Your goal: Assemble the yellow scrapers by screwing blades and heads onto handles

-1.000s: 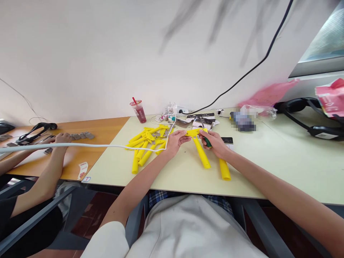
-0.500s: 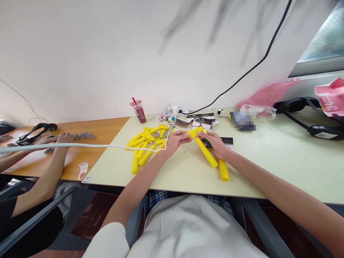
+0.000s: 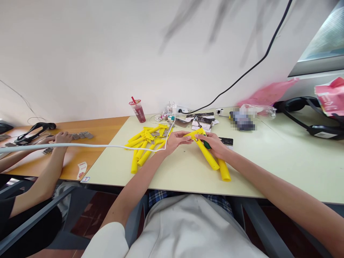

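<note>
My left hand (image 3: 174, 141) pinches the left end of the head of a yellow plastic scraper handle (image 3: 206, 154). My right hand (image 3: 214, 144) grips the same head from the right, thumb on top, so the hollow grip slants down toward me. Tucked in the right palm is a tool with a dark green handle (image 3: 206, 143); its thin dark metal end points away, and its exact kind is unclear. Under the right wrist lies another yellow handle (image 3: 224, 171). To the left of my left hand, several similar yellow handles (image 3: 145, 145) lie in a pile.
A cup of red drink (image 3: 139, 113) stands near the wall. Behind my hands are a power strip (image 3: 182, 110) and black-and-white cards (image 3: 202, 122). A white cable (image 3: 145, 148) crosses in front. Headsets (image 3: 322, 130) and pink bags sit right. At left, another person's hands (image 3: 63, 138) handle grey metal pieces.
The held yellow handle has tilted slightly, its head turning so a small opening near the joint now shows. Both hands remain on it in nearly the same place.
</note>
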A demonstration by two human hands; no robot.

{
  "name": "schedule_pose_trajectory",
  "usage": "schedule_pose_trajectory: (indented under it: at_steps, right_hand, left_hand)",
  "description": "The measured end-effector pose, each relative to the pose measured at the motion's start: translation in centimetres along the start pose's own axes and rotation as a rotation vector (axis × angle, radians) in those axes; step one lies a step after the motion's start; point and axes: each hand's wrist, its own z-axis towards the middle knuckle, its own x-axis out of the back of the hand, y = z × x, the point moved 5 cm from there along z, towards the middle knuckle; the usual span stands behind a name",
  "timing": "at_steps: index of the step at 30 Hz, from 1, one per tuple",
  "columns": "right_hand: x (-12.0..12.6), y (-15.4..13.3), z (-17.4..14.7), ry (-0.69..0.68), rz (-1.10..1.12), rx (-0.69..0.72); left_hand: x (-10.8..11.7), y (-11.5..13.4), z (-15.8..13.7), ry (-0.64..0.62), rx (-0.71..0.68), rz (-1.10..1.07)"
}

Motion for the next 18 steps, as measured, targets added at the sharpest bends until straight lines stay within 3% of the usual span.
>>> schedule_pose_trajectory:
  at_steps: [5,9,14,18]
  right_hand:
    - [0.3,0.2,0.3,0.044,0.018,0.006]
    - [0.3,-0.2,0.2,0.068,0.019,0.03]
    - [0.3,-0.2,0.2,0.059,0.034,0.006]
    - [0.5,0.1,0.4,0.041,0.04,-0.017]
  left_hand:
    - [2.1,0.5,0.2,-0.037,-0.063,0.38]
    - [3.0,0.0,-0.1,-0.237,-0.005,0.628]
    - [2.5,-0.1,-0.1,-0.374,-0.048,0.769]
    - [2.3,-0.2,0.2,-0.38,-0.079,0.807]
